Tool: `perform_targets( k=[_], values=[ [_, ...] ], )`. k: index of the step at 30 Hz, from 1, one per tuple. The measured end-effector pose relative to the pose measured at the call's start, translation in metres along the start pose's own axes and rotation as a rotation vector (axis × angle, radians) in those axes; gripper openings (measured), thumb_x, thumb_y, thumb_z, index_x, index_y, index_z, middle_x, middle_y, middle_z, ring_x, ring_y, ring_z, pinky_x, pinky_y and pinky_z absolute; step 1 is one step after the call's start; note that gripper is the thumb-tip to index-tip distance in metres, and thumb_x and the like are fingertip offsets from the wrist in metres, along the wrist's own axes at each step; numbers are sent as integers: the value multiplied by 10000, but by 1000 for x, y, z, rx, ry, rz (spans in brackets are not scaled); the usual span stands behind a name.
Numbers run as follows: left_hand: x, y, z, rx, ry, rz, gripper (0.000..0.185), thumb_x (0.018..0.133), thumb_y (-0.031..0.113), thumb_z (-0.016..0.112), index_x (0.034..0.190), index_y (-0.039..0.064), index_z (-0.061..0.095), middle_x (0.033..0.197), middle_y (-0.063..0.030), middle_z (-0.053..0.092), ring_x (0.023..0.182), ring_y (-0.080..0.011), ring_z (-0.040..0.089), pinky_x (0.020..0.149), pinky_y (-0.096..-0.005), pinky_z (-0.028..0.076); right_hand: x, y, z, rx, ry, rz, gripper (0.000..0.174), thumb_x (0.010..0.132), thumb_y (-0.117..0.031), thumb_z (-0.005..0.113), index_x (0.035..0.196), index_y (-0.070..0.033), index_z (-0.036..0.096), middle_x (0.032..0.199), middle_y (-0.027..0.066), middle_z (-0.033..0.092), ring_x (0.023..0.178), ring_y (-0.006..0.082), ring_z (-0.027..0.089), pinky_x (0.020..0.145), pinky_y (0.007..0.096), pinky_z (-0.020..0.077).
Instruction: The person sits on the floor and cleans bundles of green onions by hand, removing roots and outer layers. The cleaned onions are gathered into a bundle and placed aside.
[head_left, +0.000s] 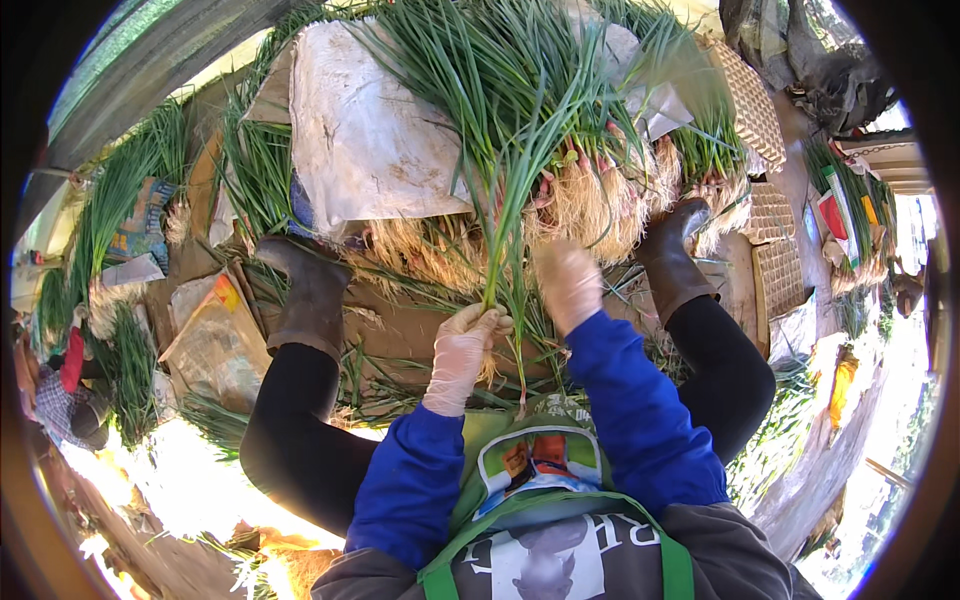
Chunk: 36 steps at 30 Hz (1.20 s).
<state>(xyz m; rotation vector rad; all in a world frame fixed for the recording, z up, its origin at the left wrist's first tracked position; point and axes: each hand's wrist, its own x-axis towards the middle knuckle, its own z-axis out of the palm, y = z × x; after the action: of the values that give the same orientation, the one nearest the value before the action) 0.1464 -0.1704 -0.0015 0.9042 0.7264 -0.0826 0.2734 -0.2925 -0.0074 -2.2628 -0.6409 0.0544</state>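
Note:
My left hand, in a thin translucent glove, pinches a small bunch of green garlic stalks low down, above my apron. Pale roots hang below its fingers, and the long leaves reach up over the pile. A thin single stalk runs down beside it to the apron. My right hand, also gloved, is blurred close to the pile's roots; its fingers cannot be made out. Before me lies a large heap of green garlic with pinkish bulbs and long tan roots, partly under a whitish woven sack.
My brown boots stand either side of the heap's front edge. Loose leaves litter the ground. Textured trays sit on the right, flattened cardboard on the left. Another person is at far left near more garlic bundles.

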Motion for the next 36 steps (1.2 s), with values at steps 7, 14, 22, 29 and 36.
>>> perform_targets(
  k=[7, 14, 22, 29, 36],
  values=[
    [5, -1, -14, -453, -215, -247, 234, 913, 192, 497, 995, -12, 579, 594, 17, 484, 502, -89, 431, 769, -299, 488, -14, 17, 33, 1556, -508, 1050, 279, 853, -325, 607, 949, -64, 590, 837, 33, 608, 668, 96, 534, 605, 261, 474],
    [12, -4, -19, 298, 168, 34, 297, 908, 260, 536, 1098, 39, 596, 808, -29, 639, 502, -39, 491, 552, -205, 434, -14, 4, 34, 1368, -69, 809, 101, 875, -176, 580, 896, -83, 614, 787, 8, 611, 650, 84, 526, 617, 216, 441],
    [-7, 62, -40, -325, 106, 414, 314, 943, 289, 450, 1064, 19, 555, 660, 9, 508, 476, -52, 380, 426, -183, 302, -42, 95, -8, 75, -621, 156, 237, 883, -271, 540, 876, -48, 621, 758, 36, 627, 701, 191, 591, 647, 288, 461],
    [9, 45, -25, -398, -5, 118, 373, 950, 298, 429, 1181, 16, 509, 618, 31, 447, 477, -50, 349, 426, -168, 293, -1, 53, 18, -263, -704, -288, 205, 885, -236, 434, 921, -97, 581, 735, 131, 596, 725, 293, 610, 623, 432, 492],
    [27, 20, -28, -430, -34, 86, 305, 936, 228, 471, 1153, 18, 515, 794, -21, 580, 573, -73, 479, 481, -178, 341, 110, 45, 61, 52, -478, 449, 393, 832, -328, 543, 1096, -36, 553, 888, 180, 623, 829, 314, 595, 768, 396, 444]
  ],
)
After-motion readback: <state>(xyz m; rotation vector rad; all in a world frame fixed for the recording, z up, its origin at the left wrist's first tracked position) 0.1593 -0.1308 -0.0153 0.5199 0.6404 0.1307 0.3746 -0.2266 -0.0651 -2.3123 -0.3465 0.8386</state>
